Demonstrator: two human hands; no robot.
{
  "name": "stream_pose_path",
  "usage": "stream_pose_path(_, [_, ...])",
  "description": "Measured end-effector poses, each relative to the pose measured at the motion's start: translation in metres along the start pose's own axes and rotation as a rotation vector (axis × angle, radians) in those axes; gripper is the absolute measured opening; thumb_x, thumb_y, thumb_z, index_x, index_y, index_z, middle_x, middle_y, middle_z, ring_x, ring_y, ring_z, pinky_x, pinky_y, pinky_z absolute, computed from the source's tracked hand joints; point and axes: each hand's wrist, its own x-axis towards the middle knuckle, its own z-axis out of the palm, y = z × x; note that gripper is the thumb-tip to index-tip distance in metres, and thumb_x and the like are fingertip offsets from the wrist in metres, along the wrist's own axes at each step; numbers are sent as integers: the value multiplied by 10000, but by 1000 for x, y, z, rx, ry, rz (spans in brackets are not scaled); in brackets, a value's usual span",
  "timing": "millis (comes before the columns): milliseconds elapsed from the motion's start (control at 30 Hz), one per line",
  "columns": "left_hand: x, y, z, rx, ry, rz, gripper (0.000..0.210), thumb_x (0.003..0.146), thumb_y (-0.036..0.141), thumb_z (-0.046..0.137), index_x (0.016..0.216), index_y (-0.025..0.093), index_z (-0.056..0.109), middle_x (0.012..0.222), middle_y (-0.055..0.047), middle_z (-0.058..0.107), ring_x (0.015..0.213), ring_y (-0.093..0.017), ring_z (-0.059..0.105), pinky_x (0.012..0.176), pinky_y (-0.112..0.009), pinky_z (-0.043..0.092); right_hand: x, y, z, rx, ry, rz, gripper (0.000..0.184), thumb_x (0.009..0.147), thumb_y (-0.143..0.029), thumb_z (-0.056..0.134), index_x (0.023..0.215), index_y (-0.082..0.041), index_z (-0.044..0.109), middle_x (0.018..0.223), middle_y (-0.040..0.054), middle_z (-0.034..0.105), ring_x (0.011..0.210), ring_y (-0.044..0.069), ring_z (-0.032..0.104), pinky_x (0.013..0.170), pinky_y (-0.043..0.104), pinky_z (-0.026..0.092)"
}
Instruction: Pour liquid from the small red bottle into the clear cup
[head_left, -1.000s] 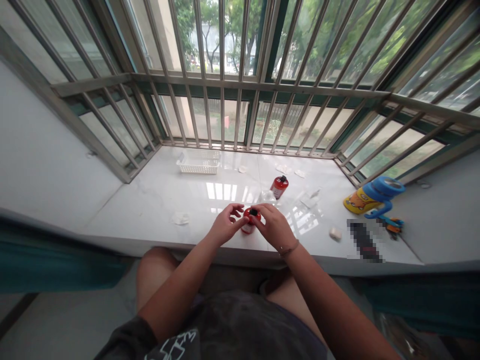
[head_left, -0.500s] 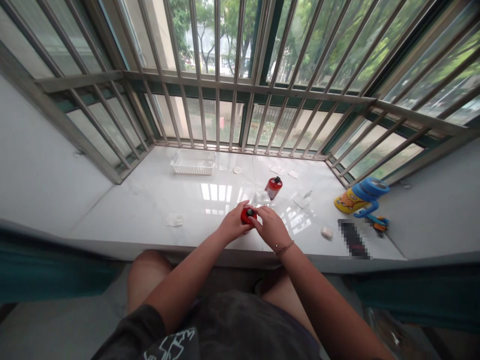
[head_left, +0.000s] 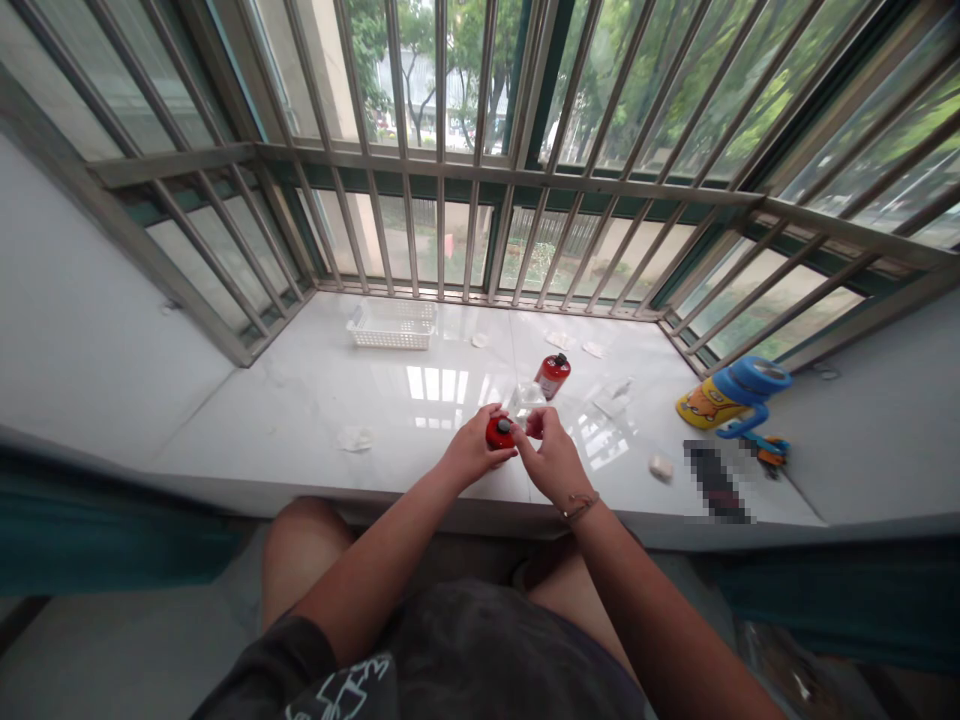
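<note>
A small red bottle (head_left: 498,436) with a dark cap (head_left: 505,426) stands near the front of the white sill. My left hand (head_left: 478,442) is wrapped around its body. The thumb of my right hand (head_left: 550,452) is close to the cap's right side; whether it touches cannot be made out. The other fingers of that hand are bent and apart from the cap. Just behind my hands is a clear plastic piece (head_left: 527,398), its shape hard to make out. A second red bottle (head_left: 553,376) with a black cap and a printed label stands beyond it.
A white perforated basket (head_left: 391,334) stands at the back left. On the right are a blue and yellow flask (head_left: 731,393), keys (head_left: 771,452), a blurred dark object (head_left: 716,482) and a small pale lump (head_left: 661,467). Crumpled white scraps (head_left: 355,439) lie about. Metal bars (head_left: 409,230) close the window.
My right hand's fingers have lifted from the cap and moved slightly right, away from the bottle. The left hand keeps its hold. The whole view has shifted a little.
</note>
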Motion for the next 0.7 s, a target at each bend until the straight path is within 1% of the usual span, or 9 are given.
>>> stream_pose_path(67, [0,0,0,10,3,2,864,754,233,882,1515,228,472,1485,-119,671,1355,-319,658,1183,-493,505,0,1,3,54,-50,-66,355,974,-426,646,1248,-251,502,1271,112,690,1163,277,683,1012,482,581])
stream_pose_path(133, [-1,0,1,21,6,5,857,756,201,852,1521,221,467,1497,-127,660,1370,-322,647,1186,-495,502,0,2,8,84,-114,-107,413,961,-347,646,1327,-261,476,1370,115,667,1262,275,659,1081,490,556])
stream_pose_path(200, [-2,0,2,28,10,12,855,751,192,842,1520,220,471,1490,-128,661,1369,-322,648,1186,-492,505,1,3,12,64,-133,-105,353,958,-291,618,1289,-263,496,1294,95,696,1184,267,690,1048,482,560])
stream_pose_path(267, [-4,0,4,31,18,17,847,744,196,846,1509,218,483,1471,-127,670,1345,-321,661,1171,-486,519,4,3,15,8,-113,-77,264,942,-260,614,1191,-260,526,1135,65,716,1033,257,707,942,445,568])
stream_pose_path(333, [-5,0,7,27,26,21,845,732,194,854,1496,212,493,1447,-125,683,1327,-319,671,1161,-484,528,7,2,16,-63,-99,-53,188,913,-245,638,1067,-257,531,978,32,691,894,243,682,823,391,537])
stream_pose_path(400, [-6,0,9,18,41,27,837,725,180,855,1483,209,501,1425,-122,694,1318,-314,676,1159,-484,531,10,1,17,-123,-100,-47,168,894,-244,658,963,-258,506,877,8,645,802,225,636,740,348,479])
stream_pose_path(500, [-6,0,12,11,74,34,800,727,155,840,1459,209,520,1416,-123,695,1317,-305,679,1167,-483,531,13,0,20,-175,-83,-61,182,904,-260,652,897,-259,470,835,-3,602,752,206,582,691,319,414])
stream_pose_path(600, [-7,0,17,20,112,29,800,751,148,814,1488,198,506,1446,-144,678,1352,-311,662,1201,-502,510,11,-1,24,-198,-63,-84,177,918,-267,630,884,-258,457,868,6,591,776,205,568,700,313,401])
stream_pose_path(700, [-13,-1,20,11,75,25,939,790,194,814,1615,184,366,1528,-182,628,1410,-331,628,1229,-539,485,8,-2,22,-200,-69,-104,176,921,-263,616,869,-258,448,874,4,581,769,197,556,701,311,398])
